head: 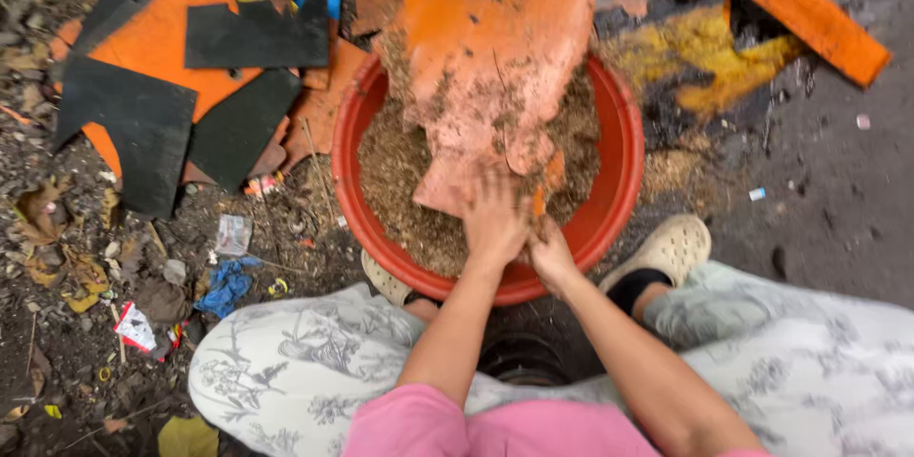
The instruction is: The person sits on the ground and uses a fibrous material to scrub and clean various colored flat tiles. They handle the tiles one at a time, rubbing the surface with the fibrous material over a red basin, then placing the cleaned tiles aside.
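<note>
Right now the person is crouching over a round red plastic basin point(624, 148) on the ground, with both hands working at its near edge. The left hand point(493, 219) is lying flat, fingers spread apart, pressing on the lower end of a large orange sheet point(490, 48) that is leaning into the basin. The right hand point(550, 252) is sitting just beside it at the rim; whether its fingers are curled on anything, I cannot tell.

The risk here, as I judge it: the sheet looks soft and ragged, so a hard pull could be tearing it, or tipping the basin and spilling the sawdust-like brown crumbs point(405, 171) filling it.

Textures now: the sheet is rough, caked and speckled with crumbs; the basin is smooth and glossy. Flat black and orange offcuts point(143, 114) are lying scattered to the left, angular, matte, among litter on dark, gritty ground point(838, 190).
</note>
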